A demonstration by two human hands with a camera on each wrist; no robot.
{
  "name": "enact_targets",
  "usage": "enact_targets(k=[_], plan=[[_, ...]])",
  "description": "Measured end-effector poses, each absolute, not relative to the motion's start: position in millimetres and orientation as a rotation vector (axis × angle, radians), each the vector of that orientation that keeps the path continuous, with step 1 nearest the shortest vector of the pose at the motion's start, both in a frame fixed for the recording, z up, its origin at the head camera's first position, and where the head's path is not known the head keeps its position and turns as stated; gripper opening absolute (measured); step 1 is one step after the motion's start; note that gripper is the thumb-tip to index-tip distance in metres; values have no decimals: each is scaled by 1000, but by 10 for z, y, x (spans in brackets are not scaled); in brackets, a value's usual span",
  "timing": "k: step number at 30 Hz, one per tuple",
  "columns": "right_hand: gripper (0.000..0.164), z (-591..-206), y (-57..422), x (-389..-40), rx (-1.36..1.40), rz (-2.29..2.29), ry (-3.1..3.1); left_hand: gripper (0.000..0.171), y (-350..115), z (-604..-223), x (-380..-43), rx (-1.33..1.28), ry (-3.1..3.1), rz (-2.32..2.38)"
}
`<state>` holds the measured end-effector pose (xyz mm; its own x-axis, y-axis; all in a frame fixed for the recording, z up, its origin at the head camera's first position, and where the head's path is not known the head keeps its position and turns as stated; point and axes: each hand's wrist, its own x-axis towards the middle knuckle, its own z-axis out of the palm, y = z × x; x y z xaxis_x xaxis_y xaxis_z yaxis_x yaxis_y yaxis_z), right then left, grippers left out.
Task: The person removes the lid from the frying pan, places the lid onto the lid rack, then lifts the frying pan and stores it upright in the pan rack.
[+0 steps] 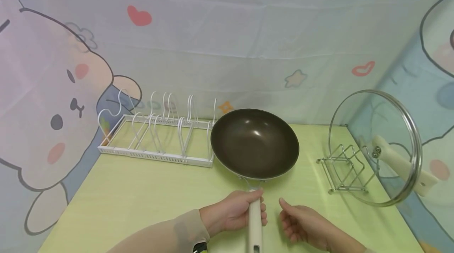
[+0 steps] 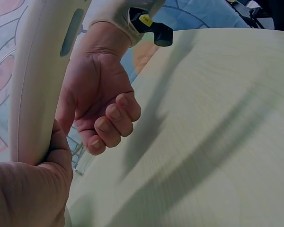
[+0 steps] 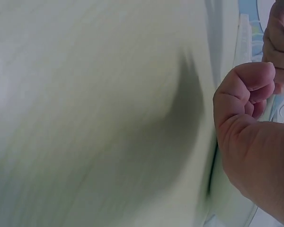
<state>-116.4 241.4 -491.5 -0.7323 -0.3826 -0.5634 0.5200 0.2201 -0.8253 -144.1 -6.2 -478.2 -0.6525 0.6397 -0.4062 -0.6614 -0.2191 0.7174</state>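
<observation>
A frying pan (image 1: 255,144) with a dark brown inside and a cream handle (image 1: 255,225) is at the middle of the table, its inside facing up toward me. My left hand (image 1: 232,211) grips the handle close to the pan end, thumb along the top. In the left wrist view the handle (image 2: 38,90) rises out of that grasp. Just right of the handle, my right hand (image 1: 305,223) hangs over the table with loosely curled fingers and a raised thumb, holding nothing. Its palm and fingers (image 2: 109,123) show in the left wrist view.
A white rack (image 1: 156,157) with upright wire loops stands at the back left, beside the pan. On the right, a glass lid (image 1: 416,142) with a metal rim stands upright in a small wire rack (image 1: 349,186). A printed cloth (image 1: 248,48) hangs behind the table.
</observation>
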Motion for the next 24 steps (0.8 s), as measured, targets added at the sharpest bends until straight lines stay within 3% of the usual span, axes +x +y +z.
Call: enact_targets(k=[24], plan=[[55,-4940,2150,-913,-87,-1643,1468,25,-40,-4781,-1475,-61,1183,1992]])
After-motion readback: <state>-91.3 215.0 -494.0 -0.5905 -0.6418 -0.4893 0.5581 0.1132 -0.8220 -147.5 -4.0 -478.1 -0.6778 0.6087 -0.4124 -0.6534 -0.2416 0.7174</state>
